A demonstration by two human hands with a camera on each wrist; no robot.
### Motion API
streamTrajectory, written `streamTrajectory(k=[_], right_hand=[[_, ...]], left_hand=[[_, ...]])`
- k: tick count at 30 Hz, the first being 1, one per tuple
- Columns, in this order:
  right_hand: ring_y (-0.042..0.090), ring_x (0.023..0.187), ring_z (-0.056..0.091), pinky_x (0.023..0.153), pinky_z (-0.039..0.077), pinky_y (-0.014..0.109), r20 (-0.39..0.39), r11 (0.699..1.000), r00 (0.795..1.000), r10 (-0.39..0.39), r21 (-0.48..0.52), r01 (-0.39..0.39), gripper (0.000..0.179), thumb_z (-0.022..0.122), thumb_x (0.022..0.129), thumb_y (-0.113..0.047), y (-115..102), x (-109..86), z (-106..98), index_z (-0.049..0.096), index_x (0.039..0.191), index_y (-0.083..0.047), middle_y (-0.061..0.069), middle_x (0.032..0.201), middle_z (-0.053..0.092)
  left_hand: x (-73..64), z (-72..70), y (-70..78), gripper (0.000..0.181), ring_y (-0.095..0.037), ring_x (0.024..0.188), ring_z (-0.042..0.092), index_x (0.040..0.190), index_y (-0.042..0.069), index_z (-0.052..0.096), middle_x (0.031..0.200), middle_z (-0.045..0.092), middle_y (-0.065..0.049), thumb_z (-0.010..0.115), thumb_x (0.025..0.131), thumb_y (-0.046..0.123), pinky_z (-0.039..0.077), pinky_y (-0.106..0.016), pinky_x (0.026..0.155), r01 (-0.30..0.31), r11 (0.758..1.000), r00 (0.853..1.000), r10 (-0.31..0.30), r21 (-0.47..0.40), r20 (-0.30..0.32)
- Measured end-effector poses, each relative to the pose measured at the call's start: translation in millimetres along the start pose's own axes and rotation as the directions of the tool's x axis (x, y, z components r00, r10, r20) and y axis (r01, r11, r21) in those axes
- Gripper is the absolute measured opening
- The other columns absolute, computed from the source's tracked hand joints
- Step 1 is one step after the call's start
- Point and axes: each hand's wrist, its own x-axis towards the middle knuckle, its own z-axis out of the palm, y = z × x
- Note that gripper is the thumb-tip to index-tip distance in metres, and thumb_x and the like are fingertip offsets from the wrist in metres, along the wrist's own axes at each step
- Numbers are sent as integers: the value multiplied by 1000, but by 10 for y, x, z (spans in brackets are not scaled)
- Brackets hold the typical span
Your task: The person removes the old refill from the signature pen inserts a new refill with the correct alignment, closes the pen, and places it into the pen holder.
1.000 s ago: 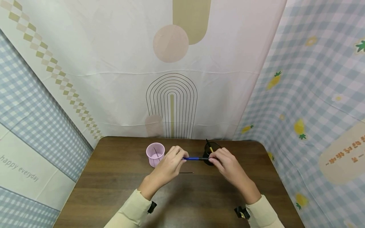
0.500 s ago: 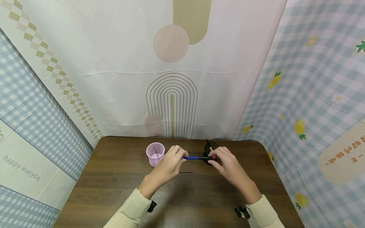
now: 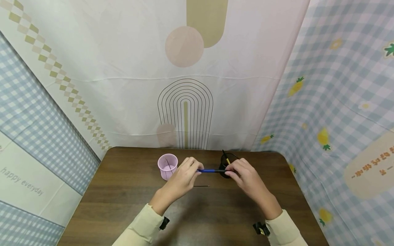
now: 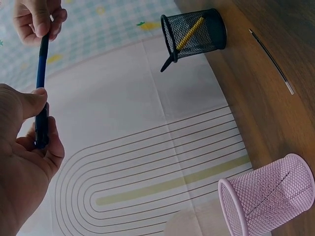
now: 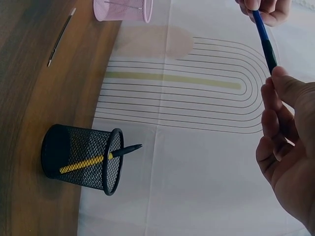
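Note:
A blue pen (image 3: 209,171) with a black grip section is held level above the table between both hands. My left hand (image 3: 183,175) grips its blue end, thumb laid along the barrel in the left wrist view. At the black end, my right hand (image 3: 245,177) pinches the tip between thumb and fingers, covering it. Below the pen, a thin dark pen refill (image 4: 271,61) with a pale end lies on the table. Behind the right hand stands a black mesh pen cup (image 5: 81,155) holding a yellow and black pen (image 5: 101,160).
A pink mesh pen cup (image 3: 167,167) stands left of the left hand, with a thin dark stick inside it. The brown wooden table (image 3: 129,191) ends at a patterned cloth backdrop (image 3: 135,102), and checked cloth (image 3: 323,102) hangs at the right side.
The right fingers shift slightly at the black end of the pen, parting a little and then closing. Both hands otherwise stay in place.

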Motion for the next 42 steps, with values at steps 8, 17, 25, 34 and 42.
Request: streamTrajectory(k=[8,17,25,34,42], right_hand=[[9,84,53,74,43,19,-3,999,1000,-31,-25,31,17,80,85,-5,13,-13,19,70,94,-16,-9,90,67],[7,87,54,72,45,21,23,1000,999,22,-13,-21,7,77,92,-15,1,-27,13,71,97,-14,-10,93,67],[8,88,55,72,48,20,14,1000,1000,11,0,-11,26,85,82,-7,-2,-6,19,70,102,-12,-6,97,67],[9,88,55,75,44,16,1,1000,1000,-22,-3,22,28,87,79,-5,-13,15,14,68,98,-14,-7,96,66],[11,86,55,75,40,16,-6,999,1000,-30,-22,30,20,85,81,-8,-33,22,-5,70,92,-15,-6,91,67]], left_hand=[[-4,3,8,15,-17,96,59,105,9,65,100,60,0,70,94,0,52,-30,86,-18,1000,1000,18,12,-21],[-5,13,6,15,-17,97,59,104,9,65,100,61,0,71,93,1,52,-30,86,-22,1000,999,22,18,-29],[-2,17,0,16,-17,97,60,105,9,65,100,61,0,71,93,0,52,-30,86,-18,1000,999,19,9,-37],[-6,26,1,15,-16,97,60,105,9,65,100,61,0,70,94,1,53,-30,85,-15,1000,1000,15,-2,-28],[-2,15,15,14,-16,96,60,105,9,66,100,61,1,70,94,1,53,-29,84,-23,1000,999,23,2,-26]])
